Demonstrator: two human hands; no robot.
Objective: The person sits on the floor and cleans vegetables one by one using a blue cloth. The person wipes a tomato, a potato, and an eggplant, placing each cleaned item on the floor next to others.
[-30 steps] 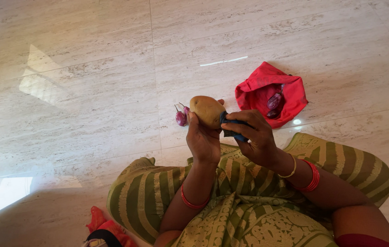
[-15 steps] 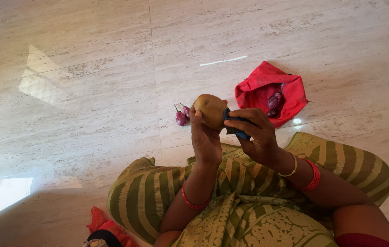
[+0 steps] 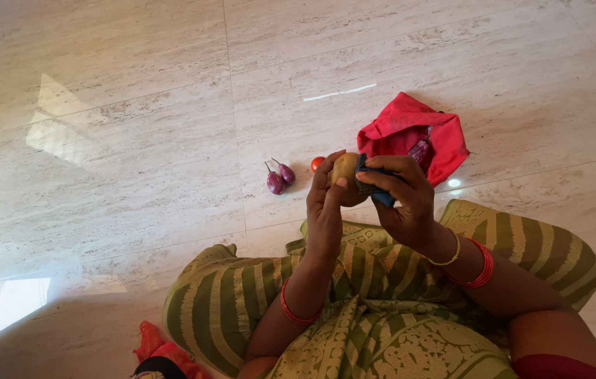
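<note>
Our left hand [image 3: 326, 210] is curled around a brown potato [image 3: 344, 168]. We hold it up in front of us, over our lap. Our fingers wrap one side of it and our thumb lies on top.

Our right hand [image 3: 402, 203] is closed on a small blue tool [image 3: 375, 188]. It looks like a peeler, but we cannot tell for sure. The blue tool is pressed against the right side of the potato. So the potato sits right between our two hands, and both of them touch it.

We have red bangles [image 3: 481, 265] and a thin gold one on our right wrist, and a red bangle [image 3: 291, 310] on our left wrist. Under our arms is our green and yellow striped cloth [image 3: 382, 309], spread over our knees.

Just past the hands, on the shiny pale floor [image 3: 136, 140], lies a red cloth bag [image 3: 410, 126]. It is soft, crumpled and open at the top. We can see a purple eggplant [image 3: 420, 150] poking out of it. We see no label on it. The bag is near our right hand, a bit farther away from us.

To the left of the potato sits a small red tomato [image 3: 317, 163] on the floor. Beside that lie two little purple eggplants [image 3: 278, 178], close together.

Down in the bottom corner is a bit of another red thing [image 3: 154, 342].
</note>
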